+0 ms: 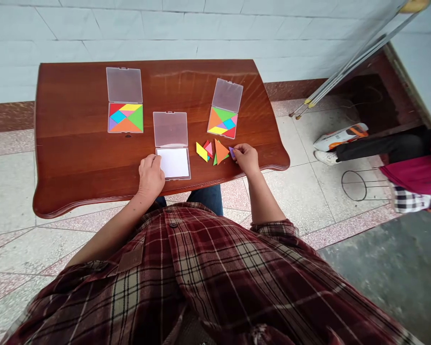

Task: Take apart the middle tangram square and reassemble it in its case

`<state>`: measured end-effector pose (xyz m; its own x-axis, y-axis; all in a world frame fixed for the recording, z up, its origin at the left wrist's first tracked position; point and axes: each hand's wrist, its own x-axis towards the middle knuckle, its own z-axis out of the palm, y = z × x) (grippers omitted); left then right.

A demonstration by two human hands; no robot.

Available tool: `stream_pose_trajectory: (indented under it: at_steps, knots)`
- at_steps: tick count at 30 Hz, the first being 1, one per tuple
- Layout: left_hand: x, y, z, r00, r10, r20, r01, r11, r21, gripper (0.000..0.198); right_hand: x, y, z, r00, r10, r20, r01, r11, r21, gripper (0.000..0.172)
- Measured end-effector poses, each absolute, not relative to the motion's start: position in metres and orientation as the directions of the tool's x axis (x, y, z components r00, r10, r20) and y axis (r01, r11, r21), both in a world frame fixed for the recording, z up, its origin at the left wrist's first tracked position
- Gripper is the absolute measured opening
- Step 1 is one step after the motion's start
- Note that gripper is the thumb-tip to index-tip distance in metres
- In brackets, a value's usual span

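Lying open in front of me is a clear plastic case [170, 129] with a white sheet [173, 162] in its lower half. My left hand [152, 175] grips the case's left edge with bent fingers. My right hand [246, 158] pinches a small purple triangle [232, 153], a tangram piece, close to the tabletop. Just left of it, an orange triangle [221, 152] overlaps a green piece [215, 162]. Further left lie a yellow parallelogram [201, 151], a pink triangle [209, 149] and partly covered red and blue pieces.
Two more open cases hold filled tangrams, one at the left [125, 118] and one at the right [222, 122] of the brown wooden table [72, 158]. A tiled wall [129, 28] stands behind it. Crutches [330, 81] lean at the right, near a seated person's leg [373, 146].
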<state>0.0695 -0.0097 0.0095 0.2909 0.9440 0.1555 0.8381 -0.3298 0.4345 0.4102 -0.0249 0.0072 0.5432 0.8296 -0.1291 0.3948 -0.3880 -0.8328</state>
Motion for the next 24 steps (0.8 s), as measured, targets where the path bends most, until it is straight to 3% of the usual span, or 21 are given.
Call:
stream_pose_trajectory:
  at_steps: [10, 17, 20, 24]
  knots:
    - [0.068, -0.009, 0.005, 0.296, 0.937, 0.184, 0.825, -0.348, 0.445, 0.043, 0.373, -0.004, 0.009, 0.377, 0.905, -0.199, 0.465, -0.371, -0.804, 0.006]
    - [0.067, -0.009, 0.003, 0.295, 0.938, 0.184, 0.829, -0.347, 0.439, 0.043, 0.378, -0.012, 0.025, 0.371, 0.928, 0.025, 0.822, -0.316, -0.474, 0.021]
    - [0.067, -0.009, 0.004, 0.299, 0.935, 0.189, 0.829, -0.353, 0.433, 0.043, 0.358, -0.02, 0.036, 0.27, 0.963, -0.023, 0.879, -0.257, -0.402, 0.027]
    - [0.068, -0.01, 0.006, 0.293, 0.941, 0.171, 0.829, -0.339, 0.445, 0.043, 0.328, -0.024, 0.045, 0.269, 0.953, -0.142, 0.92, -0.298, -0.255, 0.057]
